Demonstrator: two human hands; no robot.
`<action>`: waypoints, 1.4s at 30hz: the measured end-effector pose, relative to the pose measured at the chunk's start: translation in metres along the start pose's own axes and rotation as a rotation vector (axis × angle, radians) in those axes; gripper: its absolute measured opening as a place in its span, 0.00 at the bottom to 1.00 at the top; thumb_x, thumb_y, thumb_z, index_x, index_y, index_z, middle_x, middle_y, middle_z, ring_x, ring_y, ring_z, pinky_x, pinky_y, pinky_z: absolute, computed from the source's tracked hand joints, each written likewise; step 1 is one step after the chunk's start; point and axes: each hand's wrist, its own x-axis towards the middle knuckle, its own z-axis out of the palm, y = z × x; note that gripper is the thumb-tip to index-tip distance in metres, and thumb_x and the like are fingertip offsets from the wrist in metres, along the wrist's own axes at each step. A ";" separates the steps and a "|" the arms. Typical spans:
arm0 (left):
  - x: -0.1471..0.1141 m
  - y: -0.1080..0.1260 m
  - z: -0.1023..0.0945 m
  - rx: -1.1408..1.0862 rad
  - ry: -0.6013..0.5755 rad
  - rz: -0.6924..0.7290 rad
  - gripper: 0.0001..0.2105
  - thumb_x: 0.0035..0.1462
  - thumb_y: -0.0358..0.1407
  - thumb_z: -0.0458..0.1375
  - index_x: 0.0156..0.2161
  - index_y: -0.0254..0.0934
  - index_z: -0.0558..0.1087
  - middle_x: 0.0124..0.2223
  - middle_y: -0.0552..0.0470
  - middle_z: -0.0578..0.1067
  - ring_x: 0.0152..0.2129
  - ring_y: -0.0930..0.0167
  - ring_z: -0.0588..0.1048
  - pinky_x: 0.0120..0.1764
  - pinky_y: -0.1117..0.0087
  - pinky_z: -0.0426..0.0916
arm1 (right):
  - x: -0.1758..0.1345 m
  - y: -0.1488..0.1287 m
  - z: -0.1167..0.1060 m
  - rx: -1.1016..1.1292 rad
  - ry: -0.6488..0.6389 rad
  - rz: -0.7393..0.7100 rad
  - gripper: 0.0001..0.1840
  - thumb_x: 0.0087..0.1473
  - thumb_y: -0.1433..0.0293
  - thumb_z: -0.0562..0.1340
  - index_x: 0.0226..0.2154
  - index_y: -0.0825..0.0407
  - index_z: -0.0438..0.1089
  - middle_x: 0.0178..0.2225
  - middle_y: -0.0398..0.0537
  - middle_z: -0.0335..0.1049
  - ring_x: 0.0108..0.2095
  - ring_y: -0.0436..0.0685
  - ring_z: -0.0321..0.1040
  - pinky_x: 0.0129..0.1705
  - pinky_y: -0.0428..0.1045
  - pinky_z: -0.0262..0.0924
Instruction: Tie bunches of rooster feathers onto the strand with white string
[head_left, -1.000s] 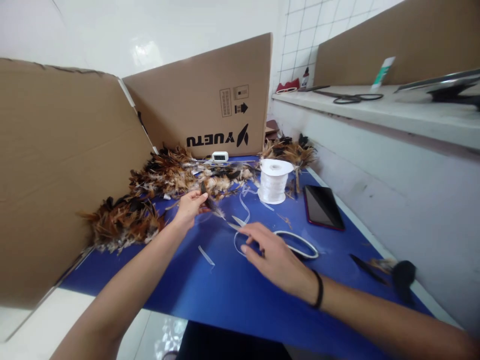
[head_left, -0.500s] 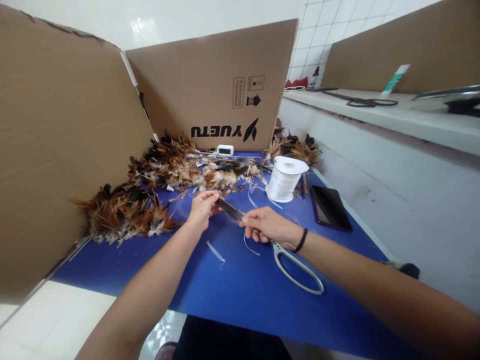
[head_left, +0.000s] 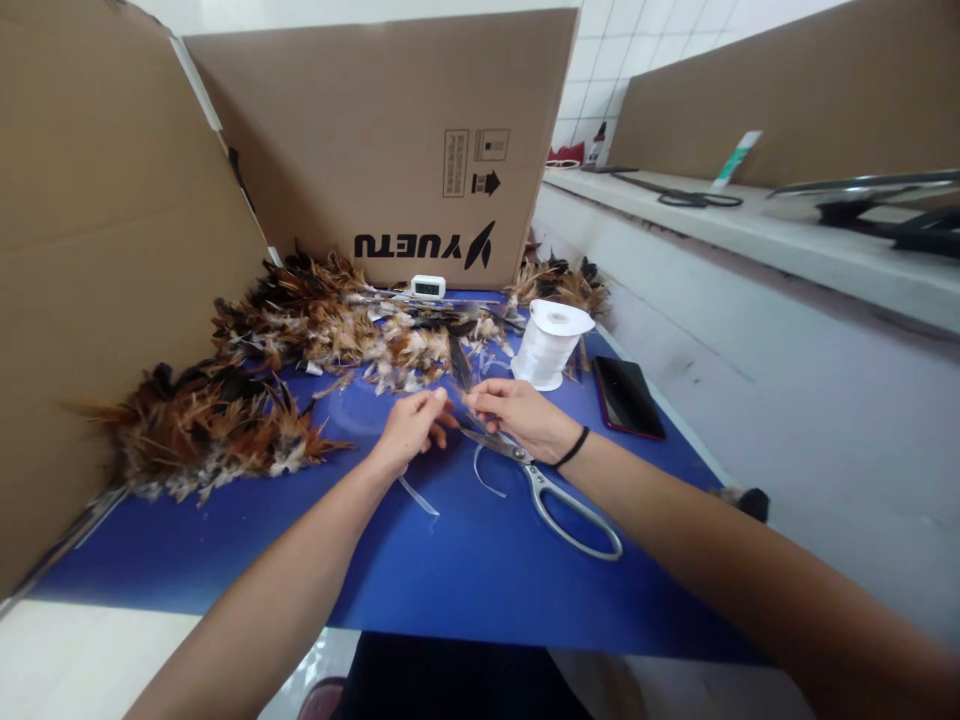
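Observation:
My right hand point(head_left: 521, 412) pinches a dark feather point(head_left: 459, 362) near its lower end, and the feather stands upward with its tip pointing away from me. Just left of it is my left hand point(head_left: 414, 428), its fingers loosely bent and apart, with nothing visible in them. Silver scissors point(head_left: 536, 482) lie on the blue tabletop point(head_left: 465, 570) beneath my right hand, blades toward my left fingers. Short strips of clear ribbon point(head_left: 489, 478) lie near both hands. Beyond my right hand stands a spool of white ribbon point(head_left: 551, 348).
Brown and black feather bunches point(head_left: 210, 430) spread along the left and back. A small digital clock point(head_left: 428, 288) sits before the cardboard panel point(head_left: 360, 150). A phone point(head_left: 628, 397) lies on the right. The ledge point(head_left: 787, 215) carries black scissors point(head_left: 697, 198) and a glue-like tube point(head_left: 736, 160).
The feather has swung from lying between both hands to pointing upward in my right hand. My left hand has let go of it. The scissors' blades now show. The camera view has shifted.

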 end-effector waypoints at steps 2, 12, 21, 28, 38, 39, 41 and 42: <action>-0.005 0.001 0.004 -0.070 -0.099 -0.064 0.20 0.53 0.51 0.55 0.36 0.32 0.71 0.31 0.45 0.76 0.15 0.75 0.71 0.13 0.78 0.52 | 0.008 0.004 0.005 0.052 0.008 -0.028 0.06 0.42 0.71 0.64 0.21 0.55 0.66 0.18 0.38 0.62 0.18 0.43 0.55 0.20 0.42 0.48; 0.006 -0.003 -0.007 -0.301 -0.113 -0.074 0.17 0.47 0.45 0.62 0.27 0.29 0.72 0.23 0.50 0.71 0.15 0.81 0.64 0.15 0.80 0.51 | 0.029 0.008 0.019 0.115 -0.132 -0.061 0.13 0.40 0.64 0.67 0.22 0.55 0.66 0.19 0.41 0.65 0.21 0.46 0.61 0.22 0.43 0.47; 0.017 -0.004 -0.014 -0.489 0.204 0.035 0.16 0.43 0.43 0.65 0.30 0.31 0.70 0.24 0.54 0.72 0.14 0.81 0.64 0.15 0.79 0.53 | 0.103 -0.012 0.002 -0.981 0.213 -0.300 0.11 0.55 0.68 0.57 0.40 0.52 0.70 0.38 0.48 0.73 0.37 0.52 0.69 0.37 0.45 0.62; 0.021 -0.007 -0.015 -0.443 0.353 0.074 0.14 0.46 0.42 0.63 0.30 0.30 0.71 0.24 0.52 0.74 0.13 0.80 0.64 0.17 0.77 0.57 | 0.158 -0.017 -0.005 -1.292 0.403 -0.191 0.19 0.56 0.77 0.50 0.46 0.55 0.70 0.48 0.63 0.67 0.47 0.63 0.67 0.46 0.55 0.60; 0.024 -0.009 -0.017 -0.450 0.388 0.114 0.12 0.46 0.39 0.62 0.31 0.30 0.72 0.24 0.53 0.73 0.15 0.79 0.66 0.18 0.77 0.61 | 0.127 -0.046 -0.012 -1.392 0.399 -0.315 0.17 0.59 0.66 0.51 0.36 0.54 0.74 0.41 0.58 0.72 0.44 0.60 0.68 0.45 0.51 0.57; 0.024 -0.009 -0.018 -0.460 0.393 0.118 0.12 0.46 0.39 0.63 0.31 0.30 0.72 0.24 0.53 0.72 0.15 0.80 0.66 0.18 0.77 0.61 | 0.119 -0.050 -0.013 -1.371 0.408 -0.376 0.17 0.59 0.66 0.51 0.36 0.53 0.74 0.41 0.56 0.72 0.43 0.59 0.67 0.45 0.50 0.57; 0.024 -0.009 -0.019 -0.479 0.397 0.124 0.13 0.45 0.40 0.63 0.31 0.30 0.71 0.24 0.54 0.71 0.15 0.80 0.66 0.18 0.78 0.60 | 0.104 -0.057 -0.016 -1.296 0.426 -0.501 0.15 0.57 0.67 0.53 0.34 0.54 0.74 0.38 0.54 0.72 0.41 0.58 0.67 0.44 0.50 0.57; 0.023 -0.008 -0.020 -0.484 0.393 0.123 0.14 0.45 0.41 0.63 0.31 0.31 0.71 0.24 0.55 0.71 0.15 0.80 0.66 0.18 0.78 0.60 | 0.096 -0.061 -0.017 -1.241 0.426 -0.549 0.14 0.56 0.67 0.54 0.32 0.54 0.74 0.36 0.52 0.71 0.39 0.57 0.67 0.43 0.49 0.57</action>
